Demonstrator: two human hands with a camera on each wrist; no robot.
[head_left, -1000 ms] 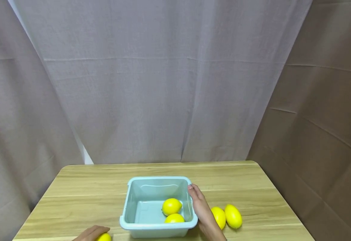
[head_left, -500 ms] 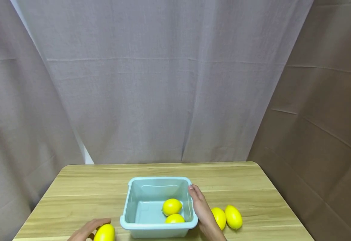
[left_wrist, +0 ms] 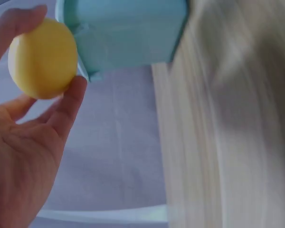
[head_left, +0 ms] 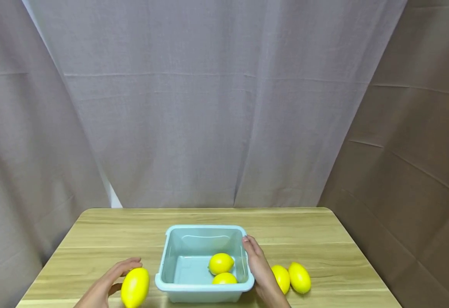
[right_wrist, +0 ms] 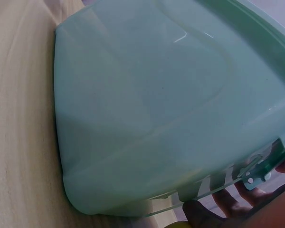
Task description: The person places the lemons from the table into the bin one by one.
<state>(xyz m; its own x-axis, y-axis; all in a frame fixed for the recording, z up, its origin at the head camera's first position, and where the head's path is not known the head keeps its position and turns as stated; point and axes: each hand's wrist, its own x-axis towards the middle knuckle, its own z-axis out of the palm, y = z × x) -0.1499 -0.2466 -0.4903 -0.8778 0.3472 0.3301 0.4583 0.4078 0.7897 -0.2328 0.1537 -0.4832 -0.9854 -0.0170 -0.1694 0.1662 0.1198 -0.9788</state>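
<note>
The left hand (head_left: 102, 285) pinches a lemon (head_left: 135, 287) between thumb and fingertips, the fruit hanging left of the bin (head_left: 201, 296) and seemingly lifted off the table (head_left: 93, 239); the right hand (head_left: 260, 269) grips the bin's right side, thumb at the rim, fingers a little spread against the outer wall.

The likeliest mishap, I judge, is a slip: the held lemon looks smooth and rounded, and the fingertips bear it without the palm behind them; a loosened thumb could let it drop and roll toward the near edge. Carried rightward too low, it could strike the bin's left rim and be knocked loose; the right hand seems the bin's only brace, so a weak hold there could let the bin skid or tip.

Inside, two lemons lie toward the right — the rear one (head_left: 221, 263) and the front one (head_left: 225, 279); another released from high up could bounce or jostle them. Outside, the nearer lemon (head_left: 281, 278) sits just beside the right wrist; a careless shift could nudge it against the outer lemon (head_left: 299, 277) — and set both rolling.
</note>
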